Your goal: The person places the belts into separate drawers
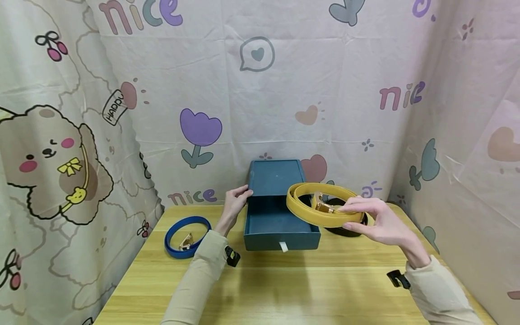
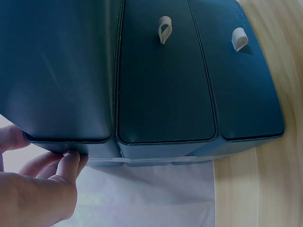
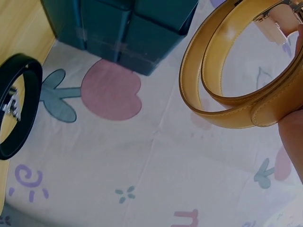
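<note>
A teal drawer box stands at the back of the table with its top drawer pulled out; no contents show inside. My left hand holds the box at its upper left edge, fingers against the side wall in the left wrist view. My right hand pinches a coiled yellow belt with a gold buckle, raised over the drawer's right side. The belt's coil also shows in the right wrist view, with only part of the hand. Behind it, a coiled black belt on the table is partly hidden.
To the left, a coiled blue belt with a gold-toned buckle lies on the wooden table. Two closed lower drawers carry white pull loops. A printed curtain hangs behind and along both sides.
</note>
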Motion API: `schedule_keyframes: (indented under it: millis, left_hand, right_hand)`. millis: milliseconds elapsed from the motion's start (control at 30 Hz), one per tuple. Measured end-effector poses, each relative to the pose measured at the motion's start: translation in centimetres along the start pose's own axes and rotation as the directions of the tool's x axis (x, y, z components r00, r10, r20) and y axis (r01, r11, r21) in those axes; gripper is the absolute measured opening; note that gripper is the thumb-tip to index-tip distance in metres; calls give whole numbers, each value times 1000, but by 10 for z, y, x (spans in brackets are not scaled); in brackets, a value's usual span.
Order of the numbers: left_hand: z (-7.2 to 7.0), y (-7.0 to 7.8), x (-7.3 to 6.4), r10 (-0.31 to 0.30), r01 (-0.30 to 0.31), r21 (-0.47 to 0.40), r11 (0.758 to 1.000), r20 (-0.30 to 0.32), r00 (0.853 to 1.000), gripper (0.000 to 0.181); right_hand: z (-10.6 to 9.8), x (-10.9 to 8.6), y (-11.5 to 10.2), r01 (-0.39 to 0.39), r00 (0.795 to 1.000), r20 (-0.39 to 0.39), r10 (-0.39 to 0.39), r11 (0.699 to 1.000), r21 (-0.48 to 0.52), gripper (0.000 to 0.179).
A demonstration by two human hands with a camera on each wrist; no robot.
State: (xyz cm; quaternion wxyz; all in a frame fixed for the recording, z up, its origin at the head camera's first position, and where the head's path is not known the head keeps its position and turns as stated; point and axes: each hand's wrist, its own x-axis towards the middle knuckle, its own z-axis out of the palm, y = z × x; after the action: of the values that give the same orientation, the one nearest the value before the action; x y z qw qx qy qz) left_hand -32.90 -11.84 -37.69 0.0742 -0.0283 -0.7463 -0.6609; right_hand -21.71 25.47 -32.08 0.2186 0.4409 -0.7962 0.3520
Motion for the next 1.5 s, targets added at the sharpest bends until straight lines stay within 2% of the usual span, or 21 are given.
schedule_keyframes:
  millis: [133,200,367,433,533,767,1233,1367,1500]
  left_hand:
    - [-1,0,0,-3,3,1,1000,23,1000,47]
    - [-2,7,-4,-7,7,2,1000,40,999,47]
    - [-2,7,-4,-7,7,-7,1000,30,1000,46]
    - [-2,0,1,-5,5,-16,1000,14,1000,46]
    - [-2,-1,2,-5,5,-17,1000,15,1000,46]
    - [-2,0,2,-11,12,-12,1000,22,1000,46]
    - [-2,1,2,-15,15,-8,1000,26,1000,47]
    - [-2,0,2,-19,19,11,1000,11,1000,47]
    - [-1,-1,1,-12,11,31,999,8,1000,48]
  right_hand:
    - [5,7,-2,6,1000,23,-6,1000,26,48]
    - [8,11,-2,10,999,44,-12,999,52,47]
    - [18,21,-5,26,996,84,-34,995,92,44]
    - [21,25,-7,24,995,97,-34,994,108,43]
    - [26,30,-10,27,992,120,-43,991,132,41]
    - [39,40,-5,89,983,144,-113,982,164,39]
    - [56,58,-3,5,973,227,-51,981,196,30]
    - [59,62,-3,-1,972,230,-55,972,237,32]
    - [62,65,-4,39,972,209,-104,955,293,32]
